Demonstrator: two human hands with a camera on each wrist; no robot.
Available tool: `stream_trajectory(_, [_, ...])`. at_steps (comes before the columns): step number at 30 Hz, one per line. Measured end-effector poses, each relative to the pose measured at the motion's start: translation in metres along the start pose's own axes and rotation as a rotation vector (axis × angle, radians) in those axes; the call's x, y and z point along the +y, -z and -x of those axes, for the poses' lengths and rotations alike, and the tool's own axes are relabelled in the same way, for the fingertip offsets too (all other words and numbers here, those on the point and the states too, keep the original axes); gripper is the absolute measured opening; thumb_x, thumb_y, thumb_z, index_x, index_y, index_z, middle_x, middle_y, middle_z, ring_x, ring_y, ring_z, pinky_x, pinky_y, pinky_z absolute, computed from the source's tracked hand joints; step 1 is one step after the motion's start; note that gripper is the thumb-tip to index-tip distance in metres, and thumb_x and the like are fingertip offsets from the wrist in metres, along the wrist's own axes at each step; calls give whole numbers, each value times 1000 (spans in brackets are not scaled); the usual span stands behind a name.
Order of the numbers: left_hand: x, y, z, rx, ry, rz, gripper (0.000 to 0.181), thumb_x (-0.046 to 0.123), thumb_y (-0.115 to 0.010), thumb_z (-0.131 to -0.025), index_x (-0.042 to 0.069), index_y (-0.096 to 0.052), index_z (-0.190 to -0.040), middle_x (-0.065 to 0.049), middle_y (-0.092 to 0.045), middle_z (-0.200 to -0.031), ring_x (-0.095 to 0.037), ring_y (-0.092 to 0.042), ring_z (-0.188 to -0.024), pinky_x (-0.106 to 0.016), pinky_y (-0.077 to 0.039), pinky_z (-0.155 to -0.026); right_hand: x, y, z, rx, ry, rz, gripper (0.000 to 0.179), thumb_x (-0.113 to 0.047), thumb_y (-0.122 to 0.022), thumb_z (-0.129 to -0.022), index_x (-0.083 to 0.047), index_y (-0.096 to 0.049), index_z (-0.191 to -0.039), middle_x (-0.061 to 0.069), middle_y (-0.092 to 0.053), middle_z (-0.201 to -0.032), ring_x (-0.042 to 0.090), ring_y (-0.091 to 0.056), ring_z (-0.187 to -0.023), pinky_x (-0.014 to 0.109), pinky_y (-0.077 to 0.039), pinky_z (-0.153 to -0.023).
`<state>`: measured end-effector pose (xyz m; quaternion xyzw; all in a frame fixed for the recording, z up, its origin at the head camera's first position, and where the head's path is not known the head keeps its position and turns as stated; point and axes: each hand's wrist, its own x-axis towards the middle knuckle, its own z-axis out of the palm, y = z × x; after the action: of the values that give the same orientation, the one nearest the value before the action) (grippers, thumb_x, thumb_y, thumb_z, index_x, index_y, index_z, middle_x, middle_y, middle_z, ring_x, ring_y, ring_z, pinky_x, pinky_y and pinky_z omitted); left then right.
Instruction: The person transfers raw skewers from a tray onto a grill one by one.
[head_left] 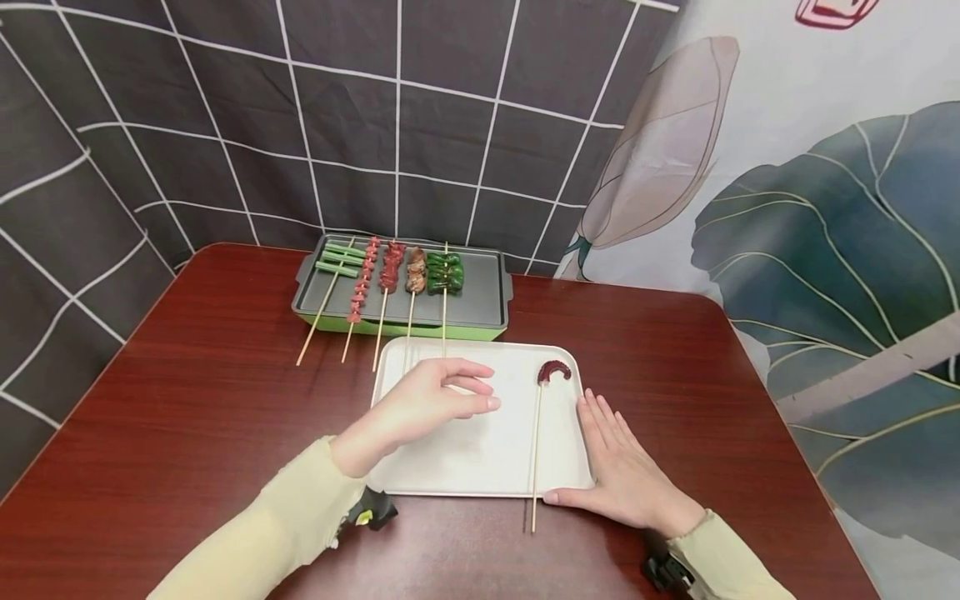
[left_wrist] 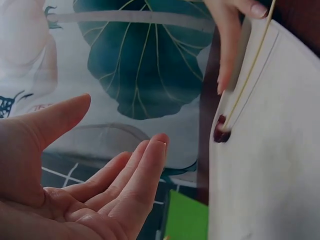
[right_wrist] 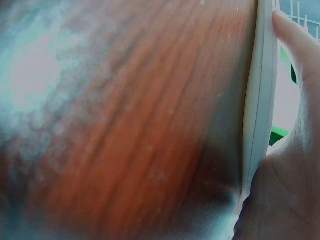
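Note:
My left hand (head_left: 427, 404) hovers over the left half of a white rectangular tray (head_left: 480, 458), its fingers loosely extended and nothing between them. At the tray's right front corner, my right hand (head_left: 630, 475) rests along the edge with straight fingers, the thumb at the front rim. A skewer with a curled dark red piece (head_left: 555, 367) lies on the right side of the tray, its bare stick reaching past the front rim. The left wrist view shows the left palm and fingers (left_wrist: 135, 195) apart from the tray; the right wrist view shows the right thumb (right_wrist: 295, 37) against the rim.
Behind the tray stands a green-sided grill with a grey plate (head_left: 480, 287). Several skewers lie across it: green stalks (head_left: 337, 269), pink pieces (head_left: 362, 287), red meat (head_left: 390, 267), browned meat (head_left: 416, 271) and green peppers (head_left: 446, 273). Their sticks overhang the grill's front. Cloth hangs behind the reddish-brown table (head_left: 187, 400).

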<state>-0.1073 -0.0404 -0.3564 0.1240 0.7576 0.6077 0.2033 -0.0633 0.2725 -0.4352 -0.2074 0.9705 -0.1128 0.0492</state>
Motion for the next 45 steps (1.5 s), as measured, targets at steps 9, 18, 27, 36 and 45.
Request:
stream_trajectory(9, [-25, -34, -1, -86, 40, 69, 54, 21, -79, -89, -5, -61, -133, -8, -73, -107, -17, -71, -92, -31, -59, -86, 1, 0, 0, -6, -2, -3, 133, -86, -62, -75, 6, -16, -159, 23, -13, -166, 39, -10, -152, 58, -16, -122])
stream_trajectory(18, [-37, -59, -5, -123, 86, 134, 51, 17, -79, -88, -7, -62, -130, -9, -73, -103, -15, -71, -90, -30, -60, -85, 2, 0, 1, 12, 19, 0, 130, -84, -62, -77, 7, -17, -159, 24, -15, -165, 40, -12, -152, 59, -18, -121])
stream_trajectory(27, [-39, -70, -7, -141, 119, 156, 54, 15, -79, -87, -10, -59, -131, -10, -74, -100, -15, -70, -89, -30, -60, -84, 2, -1, 1, 15, 10, -7, 132, -86, -62, -76, 7, -16, -159, 23, -13, -166, 38, -11, -152, 59, -18, -121])
stream_trajectory(36, [-41, -76, -8, -146, 160, 184, 53, 14, -78, -87, -10, -59, -130, -11, -73, -99, -22, -72, -88, -34, -62, -82, 0, 0, 2, 41, 32, -7, 130, -84, -62, -77, 9, -20, -157, 27, -19, -163, 42, -16, -150, 61, -20, -119])
stream_trajectory(45, [-41, -79, -9, -160, 202, 237, 51, 13, -77, -90, -12, -58, -130, -14, -73, -100, -28, -73, -87, -37, -63, -79, 0, -2, 1, 38, 31, 4, 132, -85, -63, -76, 9, -19, -157, 26, -18, -164, 41, -15, -151, 60, -20, -120])
